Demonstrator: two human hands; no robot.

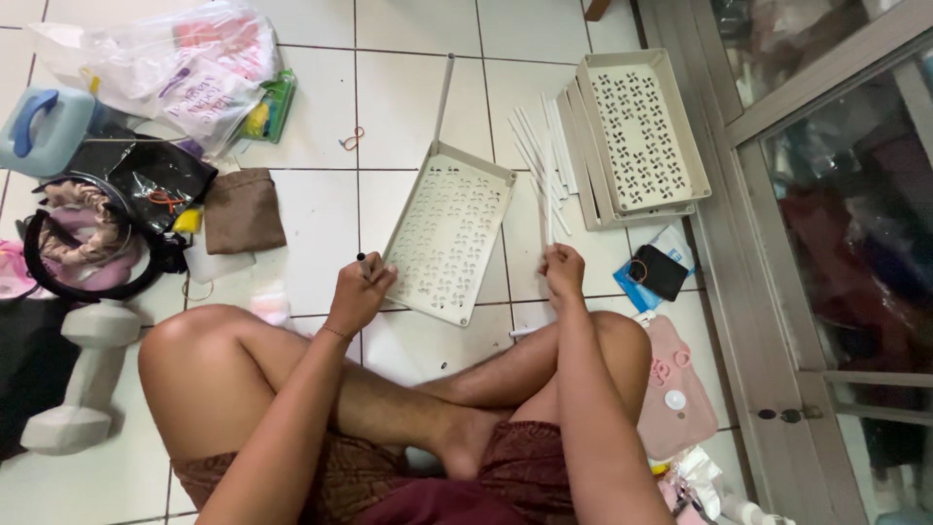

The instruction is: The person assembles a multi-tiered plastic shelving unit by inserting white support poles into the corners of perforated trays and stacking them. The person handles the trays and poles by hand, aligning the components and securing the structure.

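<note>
I sit cross-legged on a white tiled floor. A cream perforated plastic shelf tray [447,233] lies tilted in front of me, with a thin pole [443,97] standing out from its far corner. My left hand [358,292] grips the tray's near left corner, where a short pole end shows between my fingers. My right hand [564,270] is closed around a thin white rod [547,199] held upright just right of the tray.
A stack of similar trays [637,136] lies at the far right, with several loose white rods [539,146] beside it. A plastic bag [175,63], a brown pouch [241,209], a grey dumbbell [87,374], a pink pad [675,389] and a black phone [661,270] lie around me.
</note>
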